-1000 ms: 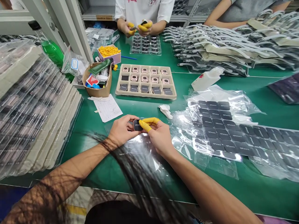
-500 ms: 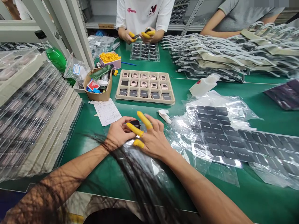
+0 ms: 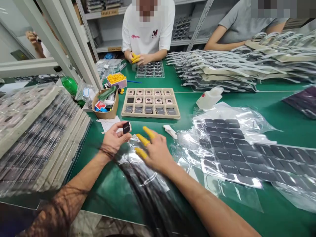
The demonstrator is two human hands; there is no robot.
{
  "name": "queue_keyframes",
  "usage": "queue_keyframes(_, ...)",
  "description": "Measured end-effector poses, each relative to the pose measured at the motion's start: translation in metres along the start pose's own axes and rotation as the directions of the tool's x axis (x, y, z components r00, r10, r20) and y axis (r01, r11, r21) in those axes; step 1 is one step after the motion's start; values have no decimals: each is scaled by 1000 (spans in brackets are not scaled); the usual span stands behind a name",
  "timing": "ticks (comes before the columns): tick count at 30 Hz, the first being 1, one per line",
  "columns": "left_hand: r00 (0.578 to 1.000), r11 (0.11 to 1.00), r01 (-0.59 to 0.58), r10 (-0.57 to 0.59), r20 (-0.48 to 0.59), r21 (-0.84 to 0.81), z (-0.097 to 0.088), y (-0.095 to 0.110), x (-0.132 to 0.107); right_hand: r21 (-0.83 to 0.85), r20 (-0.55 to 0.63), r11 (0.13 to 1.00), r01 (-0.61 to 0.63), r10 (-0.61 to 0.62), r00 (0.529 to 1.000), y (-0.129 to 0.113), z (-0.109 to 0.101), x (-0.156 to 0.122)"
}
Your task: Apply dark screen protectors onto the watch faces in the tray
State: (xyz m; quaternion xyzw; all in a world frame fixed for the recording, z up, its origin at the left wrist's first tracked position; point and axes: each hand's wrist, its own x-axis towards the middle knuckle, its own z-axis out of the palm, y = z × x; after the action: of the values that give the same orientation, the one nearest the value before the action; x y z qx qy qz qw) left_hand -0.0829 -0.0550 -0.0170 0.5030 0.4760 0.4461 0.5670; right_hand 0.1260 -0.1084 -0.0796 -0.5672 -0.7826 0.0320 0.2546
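Note:
My left hand (image 3: pixel 112 140) pinches a small smartwatch body (image 3: pixel 126 127) between thumb and fingers, its black, printed face tilted toward me. To the right, my right hand (image 3: pixel 156 149) hovers apart from it, with yellow finger cots on thumb and two fingers; the fingers are spread and hold nothing. Under the hands lies clear plastic film (image 3: pixel 148 174), partly covered by strands of dark hair. Beyond them sits a beige compartment tray (image 3: pixel 151 116). Pink-framed watch bodies fill most of its two back rows, and dark-faced ones lie in the front row.
Sheets of black square stickers (image 3: pixel 230 153) on clear plastic lie at right, near a white bottle (image 3: pixel 209 97). Stacked trays (image 3: pixel 49 141) rise at left beside a cardboard box (image 3: pixel 106 113). Across the table, a person in a white shirt (image 3: pixel 149 36) works over another tray.
My left hand has lifted the watch body leftward, away from my right hand, and turned it. My right hand has shifted slightly left and down. The view has tilted up.

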Motion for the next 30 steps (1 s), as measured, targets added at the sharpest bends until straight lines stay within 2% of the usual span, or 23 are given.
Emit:
queue_keyframes(2, 995, 951, -93, 96, 7, 295, -8, 16, 22, -1, 113, 998, 66, -65, 992, -4, 0, 2)
queue_keyframes(3, 989, 864, -141, 147, 26, 483, -8, 25, 39, -6, 142, 998, 68, -66, 988, -6, 0, 2)
queue_keyframes(5, 970, 586, -206, 226, 87, 783, -2, 42, 80, 1, 165, 998, 66, -65, 984, -7, -3, 4)
queue_keyframes(6, 972, 457, -192, 210, 105, 869, 4, 49, 102, 10, 170, 998, 68, -69, 983, -7, -4, 5)
queue_keyframes(8, 980, 379, -167, 166, 111, 910, 17, 61, 144, 28, 171, 997, 74, -78, 982, -5, -5, 5)
queue_keyframes(10, 986, 329, -139, 129, 101, 934, 29, 70, 175, 38, 157, 996, 79, -84, 984, -3, -5, 5)
queue_keyframes(12, 990, 280, -114, 112, 85, 953, 37, 75, 187, 51, 131, 995, 89, -95, 987, -1, -2, 4)
queue_keyframes(13, 990, 259, -108, 116, 80, 960, 39, 77, 185, 63, 116, 994, 91, -98, 988, 0, -1, 4)
queue_keyframes(14, 989, 242, -109, 127, 80, 964, 39, 79, 179, 79, 101, 993, 90, -98, 990, 1, 1, 4)
queue_keyframes(16, 983, 222, -126, 158, 92, 967, 37, 79, 150, 121, 81, 990, 77, -87, 993, 1, 3, 4)
queue_keyframes(19, 977, 228, -167, 171, 129, 959, 20, 66, 72, 163, 84, 986, 48, -62, 995, 1, 2, 5)
queue_keyframes(21, 948, 218, -254, 248, 198, 942, 0, 44, 5, 152, 110, 988, 31, -48, 993, 0, 0, 7)
queue_keyframes(22, 935, 192, -258, 298, 194, 947, -10, 30, -29, 135, 134, 990, 26, -45, 990, -1, -2, 8)
queue_keyframes(23, 925, 162, -225, 344, 158, 961, -19, 13, -62, 110, 167, 994, 25, -44, 985, -3, -5, 9)
queue_keyframes(25, 930, 79, -148, 351, 112, 986, -32, -22, -119, 39, 245, 999, 26, -35, 969, -7, -14, 10)
queue_keyframes(27, 948, 6, -96, 304, 90, 995, -35, -53, -158, -42, 324, 999, 13, 1, 946, -14, -25, 10)
queue_keyframes(30, 946, -8, -101, 310, 99, 995, -25, -79, -181, -140, 439, 989, -37, 96, 894, -31, -46, 4)
